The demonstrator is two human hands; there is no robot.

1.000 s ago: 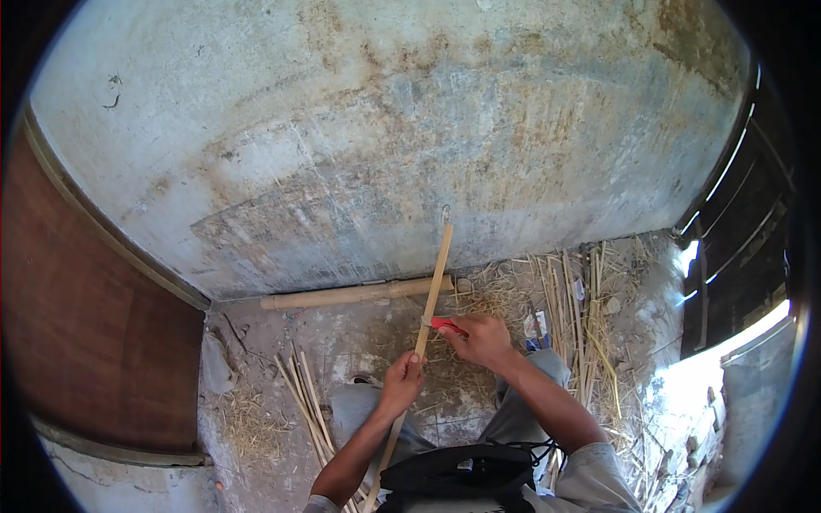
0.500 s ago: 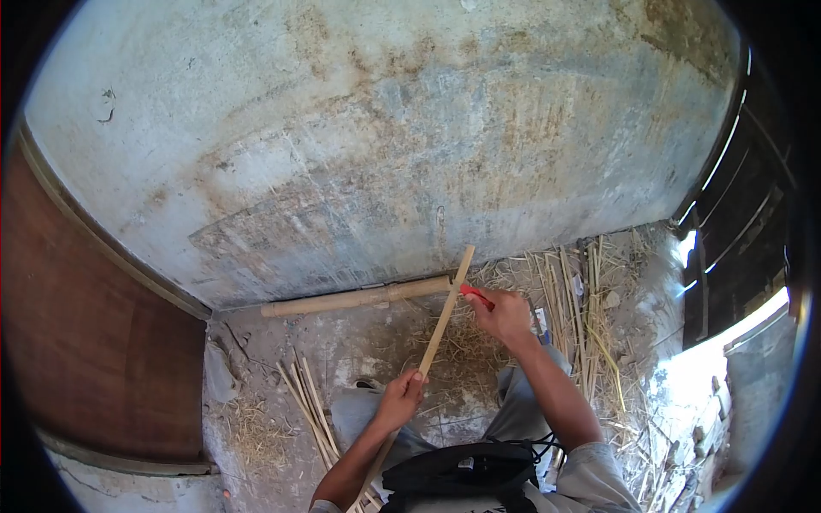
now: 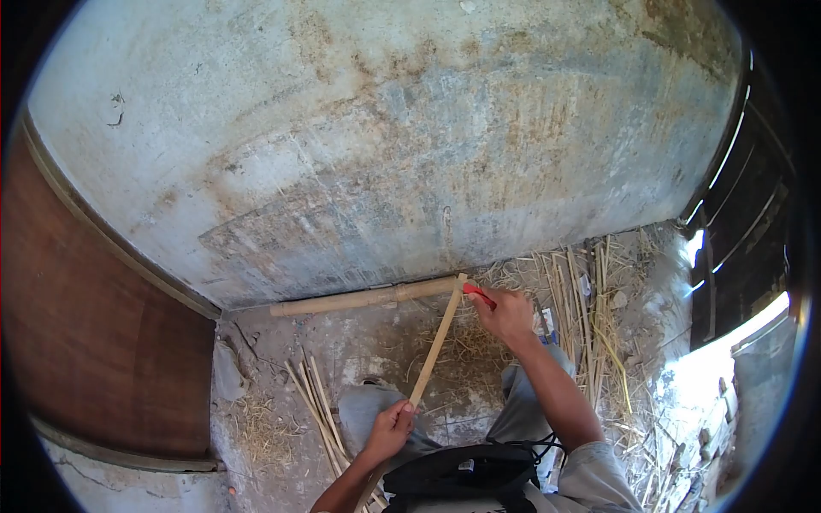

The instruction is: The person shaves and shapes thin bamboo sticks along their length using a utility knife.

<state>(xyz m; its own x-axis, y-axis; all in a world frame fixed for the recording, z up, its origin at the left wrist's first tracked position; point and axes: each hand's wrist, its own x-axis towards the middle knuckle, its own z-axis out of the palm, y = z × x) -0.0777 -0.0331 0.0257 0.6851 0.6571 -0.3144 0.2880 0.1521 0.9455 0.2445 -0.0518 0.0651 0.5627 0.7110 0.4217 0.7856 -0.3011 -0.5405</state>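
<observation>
My left hand is closed around a long, flat bamboo strip, which slants up and to the right between my legs. The strip's lower part passes under my left forearm. In my closed right hand is a red-handled knife, set against the strip close to its far end; its blade is too small to make out. Beyond the strip's far end, a round bamboo pole lies on the floor along the base of the wall.
Thin bamboo strips lie on the floor at my left, and more slats at my right among shavings. A stained wall rises ahead; a brown door panel stands left. My black bag is at my waist.
My left hand has drawn the bamboo strip back toward my body, so its far end now sits close to the knife. My right hand has hardly moved. The view has shifted slightly.
</observation>
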